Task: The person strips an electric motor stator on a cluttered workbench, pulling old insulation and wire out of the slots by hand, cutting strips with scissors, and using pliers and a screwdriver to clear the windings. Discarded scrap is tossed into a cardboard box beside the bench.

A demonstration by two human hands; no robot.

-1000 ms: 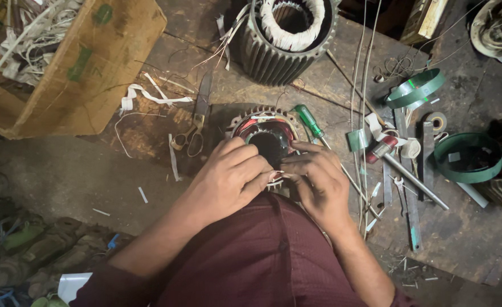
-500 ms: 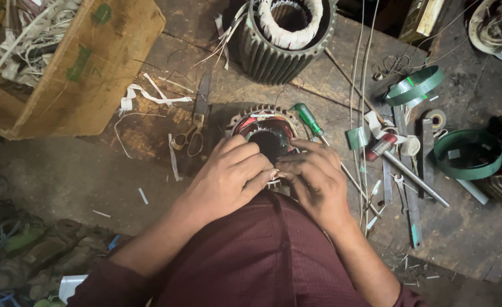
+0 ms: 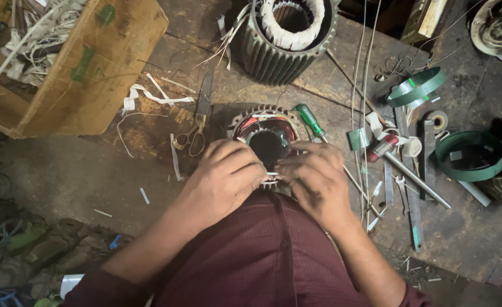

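A small round motor stator [image 3: 265,128] with copper-red windings and a dark bore stands on the worn wooden board [image 3: 330,85] in front of me. My left hand [image 3: 222,176] and my right hand [image 3: 313,179] meet at its near rim, fingertips pinched together on a thin white strip at the slot edge. The hands cover the near part of the stator. A green-handled screwdriver [image 3: 309,119] leans beside the stator on its right. Scissors [image 3: 197,128] lie just to its left.
A larger finned stator [image 3: 288,40] with white windings stands behind. A cardboard box [image 3: 91,74] of wire scraps sits at the left. Green tape rolls [image 3: 470,156], a hammer [image 3: 401,162], metal strips and a wrench lie at the right. Long wires [image 3: 360,85] run across the board.
Both hands stay at the stator's near rim; the fingers shift only slightly. Nothing else has moved.
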